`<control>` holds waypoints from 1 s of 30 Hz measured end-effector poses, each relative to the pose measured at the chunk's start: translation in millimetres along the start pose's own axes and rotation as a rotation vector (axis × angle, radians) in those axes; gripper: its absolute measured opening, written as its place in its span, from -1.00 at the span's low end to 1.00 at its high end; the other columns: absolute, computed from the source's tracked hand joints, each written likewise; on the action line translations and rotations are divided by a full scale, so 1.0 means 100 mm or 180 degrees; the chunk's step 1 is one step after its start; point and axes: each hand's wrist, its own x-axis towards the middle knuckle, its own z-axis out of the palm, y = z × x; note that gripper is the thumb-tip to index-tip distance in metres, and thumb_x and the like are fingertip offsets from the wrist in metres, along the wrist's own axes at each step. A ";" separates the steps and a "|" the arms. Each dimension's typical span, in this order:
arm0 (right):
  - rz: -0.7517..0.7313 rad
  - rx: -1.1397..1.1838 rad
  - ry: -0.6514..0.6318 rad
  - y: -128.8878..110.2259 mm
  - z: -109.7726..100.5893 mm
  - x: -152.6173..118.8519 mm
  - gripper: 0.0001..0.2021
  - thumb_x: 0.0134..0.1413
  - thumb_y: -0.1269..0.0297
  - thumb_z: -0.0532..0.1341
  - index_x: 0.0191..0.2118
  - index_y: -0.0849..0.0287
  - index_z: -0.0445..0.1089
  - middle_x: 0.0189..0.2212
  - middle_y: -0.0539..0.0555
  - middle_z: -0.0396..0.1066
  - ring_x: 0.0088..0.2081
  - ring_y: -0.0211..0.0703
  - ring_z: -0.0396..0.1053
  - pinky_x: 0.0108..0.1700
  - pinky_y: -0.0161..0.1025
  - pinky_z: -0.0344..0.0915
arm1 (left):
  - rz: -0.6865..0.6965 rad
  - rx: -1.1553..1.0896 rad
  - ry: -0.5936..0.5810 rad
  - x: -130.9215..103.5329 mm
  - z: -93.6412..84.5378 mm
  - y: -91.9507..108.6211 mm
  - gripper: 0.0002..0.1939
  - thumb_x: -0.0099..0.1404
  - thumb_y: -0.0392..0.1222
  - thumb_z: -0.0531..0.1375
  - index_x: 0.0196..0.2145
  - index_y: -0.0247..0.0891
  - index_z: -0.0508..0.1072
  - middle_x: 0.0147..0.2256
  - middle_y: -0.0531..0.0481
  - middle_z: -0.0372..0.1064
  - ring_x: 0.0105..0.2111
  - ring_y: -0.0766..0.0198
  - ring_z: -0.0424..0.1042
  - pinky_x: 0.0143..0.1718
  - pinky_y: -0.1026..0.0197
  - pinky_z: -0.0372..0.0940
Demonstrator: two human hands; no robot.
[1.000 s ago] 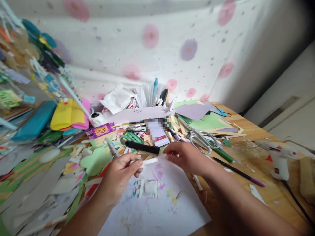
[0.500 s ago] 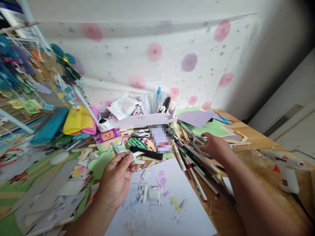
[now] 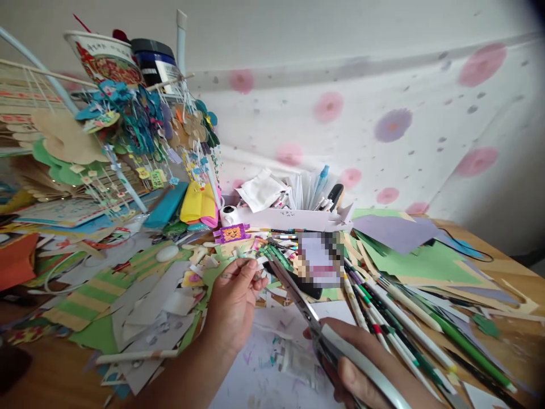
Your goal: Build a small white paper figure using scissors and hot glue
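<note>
Between thumb and fingers, my left hand pinches a small white paper piece. My right hand grips a pair of scissors by the handles. Their blades point up and left, the tips close to the paper piece; whether they touch it I cannot tell. Below both hands lies a white sheet marked with paint smudges. On that sheet sits a small whitish paper shape, partly behind the scissors. A black bar-like object lies just beyond the blades.
Many markers spread across the right side. Paper scraps cover the left. A white box of supplies stands at the back, beside a purple-and-orange paper piece. Paper ornaments hang from a rack at left.
My right hand has picked up the scissors from among the markers and brought them toward my left hand. The view has swung left; the left hand still pinches the white piece.
</note>
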 end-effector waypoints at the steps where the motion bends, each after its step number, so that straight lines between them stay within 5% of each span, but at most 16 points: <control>1: 0.0006 -0.0127 -0.0042 0.00 -0.01 0.00 -0.30 -0.04 -0.29 0.17 0.10 0.12 0.35 -0.14 0.24 0.47 -0.14 0.15 0.44 -0.13 -0.08 0.42 | 0.0003 -0.0010 0.0000 0.00 0.00 0.00 -0.71 -0.06 -0.19 0.45 -0.50 -0.29 0.41 -0.59 0.18 0.28 -0.60 0.47 0.21 -0.40 0.31 0.35; 7: -0.0105 -0.0285 -0.0481 -0.05 -0.08 0.05 -0.37 0.07 -0.18 0.16 0.16 0.10 0.31 0.07 0.26 0.39 0.03 0.19 0.39 -0.01 -0.09 0.40 | -0.0021 -0.0074 0.0012 0.00 0.00 0.00 -0.70 -0.07 -0.20 0.46 -0.51 -0.30 0.39 -0.61 0.19 0.26 -0.59 0.47 0.21 -0.42 0.33 0.33; 30: -0.0128 -0.0303 -0.0631 -0.09 -0.04 0.03 -0.28 0.13 -0.20 0.10 0.20 0.30 0.20 0.17 0.33 0.27 0.14 0.17 0.29 0.07 -0.11 0.32 | -0.0162 -0.0073 0.0012 -0.04 -0.01 -0.04 -0.70 -0.05 -0.19 0.45 -0.51 -0.29 0.39 -0.62 0.16 0.28 -0.60 0.46 0.22 -0.41 0.32 0.34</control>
